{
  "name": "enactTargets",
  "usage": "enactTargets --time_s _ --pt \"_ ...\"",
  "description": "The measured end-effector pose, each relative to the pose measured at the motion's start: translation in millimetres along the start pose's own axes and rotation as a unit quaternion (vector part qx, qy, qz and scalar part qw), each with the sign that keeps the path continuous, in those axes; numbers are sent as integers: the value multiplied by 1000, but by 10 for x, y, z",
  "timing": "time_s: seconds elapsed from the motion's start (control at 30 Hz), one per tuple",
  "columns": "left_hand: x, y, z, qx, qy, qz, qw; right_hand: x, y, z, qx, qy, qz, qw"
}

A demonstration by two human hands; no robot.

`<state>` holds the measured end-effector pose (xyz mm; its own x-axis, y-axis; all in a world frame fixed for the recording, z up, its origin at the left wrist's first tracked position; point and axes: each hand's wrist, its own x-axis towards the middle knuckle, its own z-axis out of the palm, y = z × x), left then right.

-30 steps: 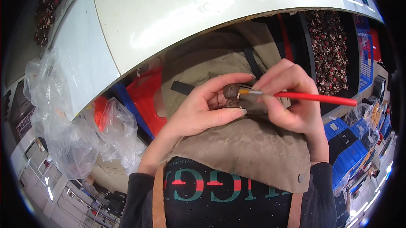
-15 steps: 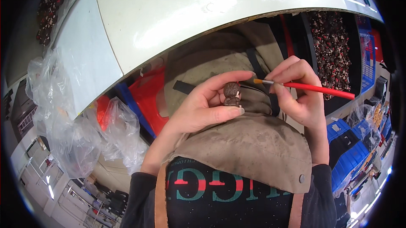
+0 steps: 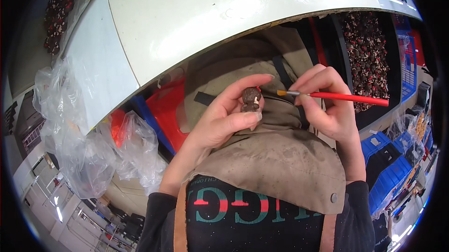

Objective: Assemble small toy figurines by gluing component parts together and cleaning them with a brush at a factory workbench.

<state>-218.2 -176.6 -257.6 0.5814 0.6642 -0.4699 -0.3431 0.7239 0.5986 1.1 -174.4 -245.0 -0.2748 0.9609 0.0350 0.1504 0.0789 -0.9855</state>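
A small dark-brown figurine (image 3: 251, 96) with a pale face patch and a touch of red on top rests in my left hand (image 3: 224, 116), between the thumb and curled fingers. My left index finger stretches out above it. Pinched in my right hand (image 3: 327, 102) is a paintbrush (image 3: 348, 98) with a red handle, a silver ferrule and yellowish bristles. Its tip points left toward the figurine and stays apart from it. Both hands are over the brown apron (image 3: 271, 158) on my lap.
Beyond my lap curves the edge of a white table (image 3: 210, 8). At right stands a black tray (image 3: 343, 41) filled with several small dark, pale and red pieces. Blue crates (image 3: 386, 170) sit lower right. Clear plastic bags (image 3: 79, 149) hang at left near a red stool (image 3: 166, 111).
My left hand has shifted slightly left and turned the figurine, so more of its pale side and red top show. The brush has tilted a little nearer to level.
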Motion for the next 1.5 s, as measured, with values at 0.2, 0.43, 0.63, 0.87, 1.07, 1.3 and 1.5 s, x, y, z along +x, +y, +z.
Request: enactTargets --time_s 0.2,0.43,0.63,0.87,1.07,1.3,1.5 --pt "54 -15 0 -3 -27 28 999 -52 -46 -21 68 -1 35 997" --pt "78 -46 24 -18 -32 45 998 -30 54 -10 74 44 -34 996" --pt "67 -75 34 22 -8 71 997 11 75 8 -27 43 -19 999" --pt "59 -55 -36 -89 -37 59 994 -19 71 142 4 -6 47 999" --pt "67 -41 -55 -81 -57 44 994 -7 59 166 21 -8 83 996" --pt "77 -27 47 -37 -22 51 998 48 94 184 -14 -22 31 999" --pt "69 5 22 -38 -61 32 997 77 81 258 1 -43 19 999"
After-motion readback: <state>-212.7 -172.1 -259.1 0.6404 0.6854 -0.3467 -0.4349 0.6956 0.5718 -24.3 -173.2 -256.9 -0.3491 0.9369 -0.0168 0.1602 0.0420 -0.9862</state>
